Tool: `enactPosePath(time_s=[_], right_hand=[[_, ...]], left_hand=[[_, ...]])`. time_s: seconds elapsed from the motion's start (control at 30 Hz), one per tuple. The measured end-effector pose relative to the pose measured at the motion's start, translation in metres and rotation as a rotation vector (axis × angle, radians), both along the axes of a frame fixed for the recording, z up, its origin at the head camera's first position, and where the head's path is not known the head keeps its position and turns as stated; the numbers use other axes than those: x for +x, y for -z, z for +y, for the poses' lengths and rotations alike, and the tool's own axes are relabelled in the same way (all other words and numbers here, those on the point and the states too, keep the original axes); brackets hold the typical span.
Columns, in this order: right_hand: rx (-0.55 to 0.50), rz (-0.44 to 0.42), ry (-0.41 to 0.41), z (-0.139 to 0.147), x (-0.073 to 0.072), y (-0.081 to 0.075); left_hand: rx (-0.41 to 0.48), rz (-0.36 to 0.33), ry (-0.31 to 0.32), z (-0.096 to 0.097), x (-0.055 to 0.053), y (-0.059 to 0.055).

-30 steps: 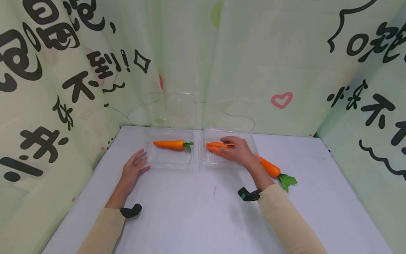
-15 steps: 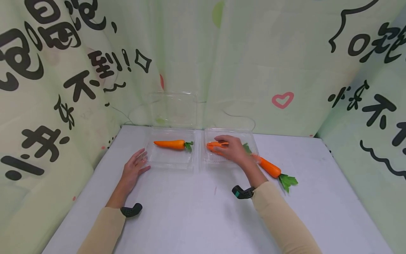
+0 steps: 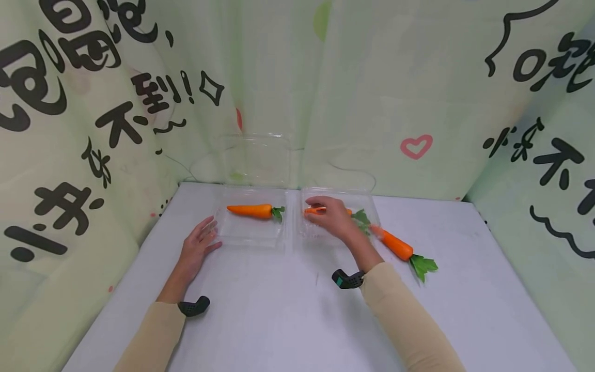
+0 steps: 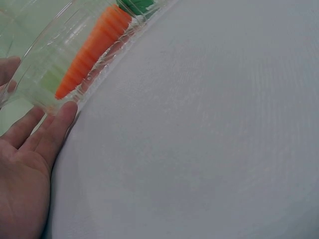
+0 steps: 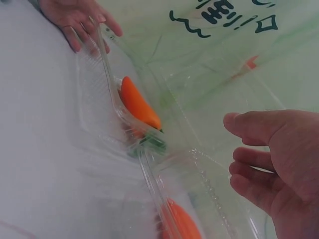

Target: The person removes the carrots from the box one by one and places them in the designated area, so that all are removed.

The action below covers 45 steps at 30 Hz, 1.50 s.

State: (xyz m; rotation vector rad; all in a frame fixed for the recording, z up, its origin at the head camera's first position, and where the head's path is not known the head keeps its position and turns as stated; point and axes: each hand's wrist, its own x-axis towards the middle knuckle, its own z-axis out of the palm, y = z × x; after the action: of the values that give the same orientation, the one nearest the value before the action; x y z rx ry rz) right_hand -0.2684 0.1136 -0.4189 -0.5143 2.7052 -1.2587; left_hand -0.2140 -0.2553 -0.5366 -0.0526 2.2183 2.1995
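My left hand (image 3: 197, 253) rests with spread, fairly straight fingers at the left edge of a clear plastic box (image 3: 246, 235), whose lid (image 3: 255, 160) stands raised behind it. Inside lies an orange carrot (image 3: 251, 211) with green leaves, tip to the left. My right hand (image 3: 331, 214) hovers over a second clear box (image 3: 316, 236). Its fingers are loosely bent with nothing between them, as the right wrist view shows. Beneath it a second carrot (image 5: 182, 221) lies in that box, partly hidden by the hand in the head view, its leaves (image 3: 360, 217) showing to the right.
A third carrot (image 3: 395, 244) lies on the white table (image 3: 279, 310), just right of the second box, tip at the box's corner. A pale green curtain (image 3: 362, 93) with black lettering encloses the table's back and sides.
My right hand has moved left across the second box, away from the carrot's leafy end, uncovering the leaves. The left hand stays at its box.
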Motion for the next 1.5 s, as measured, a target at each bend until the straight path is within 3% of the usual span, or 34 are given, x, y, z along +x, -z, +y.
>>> enactPosePath(time_s=[0.87, 1.5], right_hand=[[0.003, -0.012, -0.040, -0.030, -0.008, 0.000], [0.031, -0.060, -0.060, -0.049, -0.017, 0.002]], left_hand=[[0.045, 0.008, 0.019, -0.002, -0.002, 0.001], [0.025, 0.017, 0.007, 0.000, 0.000, -0.003]])
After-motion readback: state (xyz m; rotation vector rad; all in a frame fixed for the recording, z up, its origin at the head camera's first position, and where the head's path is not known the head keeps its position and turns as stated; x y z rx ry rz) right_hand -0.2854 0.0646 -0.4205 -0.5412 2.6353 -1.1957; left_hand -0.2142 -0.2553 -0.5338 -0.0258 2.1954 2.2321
